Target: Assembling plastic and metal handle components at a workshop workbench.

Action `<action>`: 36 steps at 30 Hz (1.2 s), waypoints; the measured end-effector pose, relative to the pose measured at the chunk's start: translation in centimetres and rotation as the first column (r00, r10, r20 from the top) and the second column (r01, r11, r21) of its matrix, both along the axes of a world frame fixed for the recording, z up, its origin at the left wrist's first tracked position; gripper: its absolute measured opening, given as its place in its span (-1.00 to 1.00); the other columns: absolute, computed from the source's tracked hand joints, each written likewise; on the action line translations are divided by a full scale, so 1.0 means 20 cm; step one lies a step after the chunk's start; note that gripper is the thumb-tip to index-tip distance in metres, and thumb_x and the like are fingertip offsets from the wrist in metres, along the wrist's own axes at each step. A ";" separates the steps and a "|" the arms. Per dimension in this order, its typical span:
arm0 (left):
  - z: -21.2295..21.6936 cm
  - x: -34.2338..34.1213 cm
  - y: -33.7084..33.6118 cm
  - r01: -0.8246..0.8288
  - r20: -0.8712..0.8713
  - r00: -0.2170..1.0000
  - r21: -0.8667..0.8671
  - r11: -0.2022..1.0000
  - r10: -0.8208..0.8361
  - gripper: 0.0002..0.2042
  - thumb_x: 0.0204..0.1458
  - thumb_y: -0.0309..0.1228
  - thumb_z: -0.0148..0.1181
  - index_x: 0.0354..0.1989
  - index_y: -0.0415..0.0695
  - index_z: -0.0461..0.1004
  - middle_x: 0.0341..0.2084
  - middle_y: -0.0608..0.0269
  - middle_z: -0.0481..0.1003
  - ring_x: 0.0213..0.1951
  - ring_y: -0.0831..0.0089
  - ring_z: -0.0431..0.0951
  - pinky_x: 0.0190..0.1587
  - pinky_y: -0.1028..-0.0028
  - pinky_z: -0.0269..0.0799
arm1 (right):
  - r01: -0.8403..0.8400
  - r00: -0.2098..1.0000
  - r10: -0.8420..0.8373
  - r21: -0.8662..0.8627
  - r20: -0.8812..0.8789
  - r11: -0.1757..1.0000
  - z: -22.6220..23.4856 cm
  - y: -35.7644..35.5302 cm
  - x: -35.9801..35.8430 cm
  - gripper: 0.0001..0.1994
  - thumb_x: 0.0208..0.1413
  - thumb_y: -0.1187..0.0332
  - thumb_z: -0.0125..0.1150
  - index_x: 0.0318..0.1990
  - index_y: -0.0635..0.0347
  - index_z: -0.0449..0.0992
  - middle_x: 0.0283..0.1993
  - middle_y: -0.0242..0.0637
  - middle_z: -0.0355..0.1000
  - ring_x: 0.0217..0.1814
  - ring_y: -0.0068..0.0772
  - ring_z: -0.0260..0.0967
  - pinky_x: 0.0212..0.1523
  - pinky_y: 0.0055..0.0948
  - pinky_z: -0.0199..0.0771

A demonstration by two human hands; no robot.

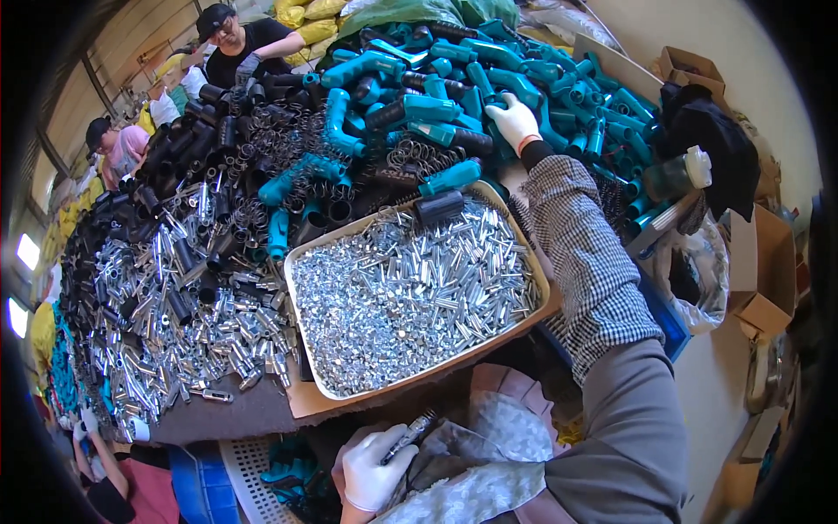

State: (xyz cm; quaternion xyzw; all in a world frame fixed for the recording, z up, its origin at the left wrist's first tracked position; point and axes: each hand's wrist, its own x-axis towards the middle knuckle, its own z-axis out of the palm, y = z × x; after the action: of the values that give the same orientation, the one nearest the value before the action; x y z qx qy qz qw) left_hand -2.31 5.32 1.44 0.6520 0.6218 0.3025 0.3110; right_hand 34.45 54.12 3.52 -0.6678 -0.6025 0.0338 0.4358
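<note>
In my white-gloved left hand (pixel 374 470), low in front of me, is a metal shaft with a spring around it (pixel 410 437); the fingers are closed on it. My right arm stretches far forward in a checked sleeve. Its white-gloved right hand (pixel 513 124) is over the heap of teal plastic tool housings (pixel 428 107), fingers apart and nearest to those housings. Between the hands stands a cream tray (pixel 397 381) of small shiny metal pins and pieces. A black sleeve-like part (pixel 439 208) and a teal housing (pixel 450 177) lie at its far edge.
Metal shafts (pixel 205 349), black tubes (pixel 188 144) and loose springs (pixel 284 140) are heaped at left. A clear bottle (pixel 676 177), a plastic bag (pixel 707 279) and cardboard boxes (pixel 764 271) are at right. Co-workers (pixel 249 44) sit across and at left. A white perforated basket (pixel 249 476) is below.
</note>
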 end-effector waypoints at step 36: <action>0.04 0.07 -0.27 0.129 -0.034 0.992 0.222 0.966 -0.124 -0.71 -0.14 -0.52 0.42 -0.16 -0.23 0.64 -0.38 0.04 0.61 -0.36 0.18 0.65 -0.26 0.37 0.54 | -0.006 0.995 0.056 0.534 -0.079 0.845 0.22 -1.29 0.40 -0.80 0.12 0.33 0.40 -0.24 0.30 0.63 -0.31 -0.24 0.61 -0.28 -0.50 0.54 -0.18 -0.50 0.51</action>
State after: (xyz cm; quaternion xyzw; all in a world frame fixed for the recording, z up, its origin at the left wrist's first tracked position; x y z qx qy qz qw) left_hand -0.87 -0.12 2.21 0.7242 0.5441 0.3436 0.2480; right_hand 42.54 28.36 7.93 -0.5084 -0.5783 -0.0972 0.6306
